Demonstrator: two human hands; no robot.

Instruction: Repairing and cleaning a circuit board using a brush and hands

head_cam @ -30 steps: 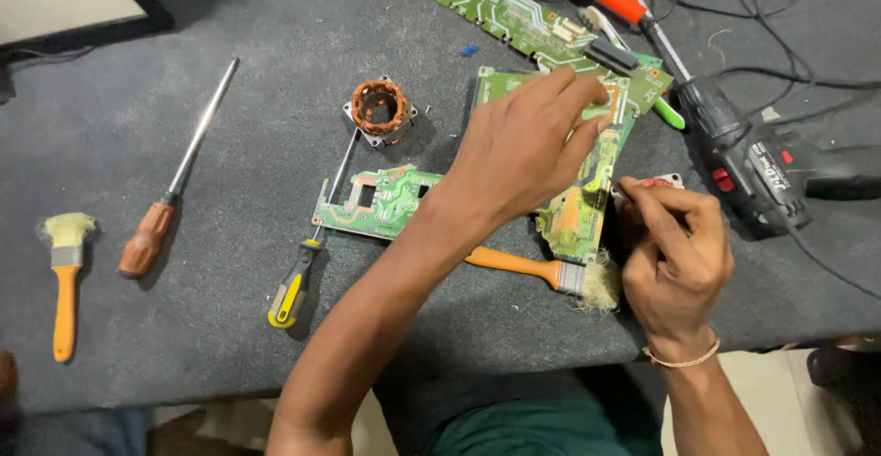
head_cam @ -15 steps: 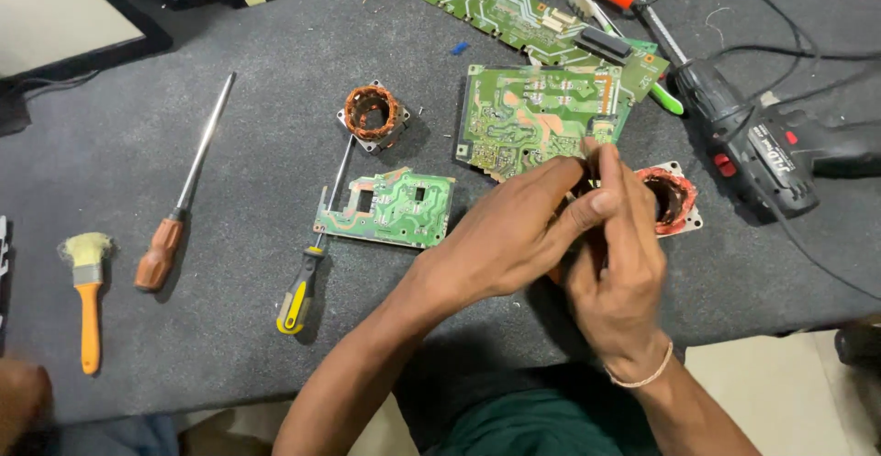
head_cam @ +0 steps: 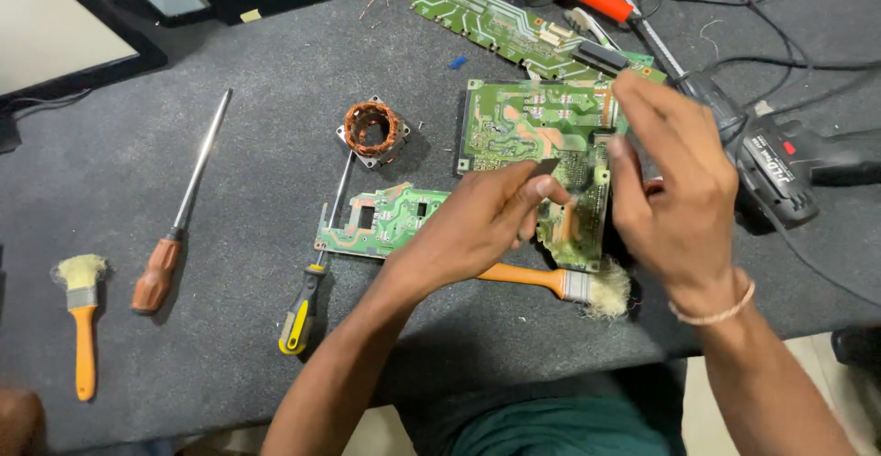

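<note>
While your hands meet over the middle of the dark grey worktop (head_cam: pixel 184 71), the tools lie spread to either side where you can reach them. At the far left edge, near you, lies a small brush (head_cam: pixel 81 318) with an orange handle, and just right of it a long screwdriver (head_cam: pixel 179 208) with a brown handle, its shaft pointing away from you. Further right, a yellow-and-black screwdriver (head_cam: pixel 317 272) runs toward a copper-wound motor stator (head_cam: pixel 373 130), beside a small green circuit board (head_cam: pixel 381 220) lying flat. Your left hand (head_cam: pixel 468 227) reaches across that board, thumb and fingers pinched on a small dark piece; what it is cannot be made out. It sits against the large green circuit board (head_cam: pixel 532 135), which lies flat, solder side up, probably so its joints are open to you. A second orange-handled brush (head_cam: pixel 560 282) lies under your wrists. Your right hand (head_cam: pixel 674 181) hovers over the board's right edge, fingers curled loosely; whether it grips anything I cannot tell. Farther right rests a black power drill (head_cam: pixel 780 167).
</note>
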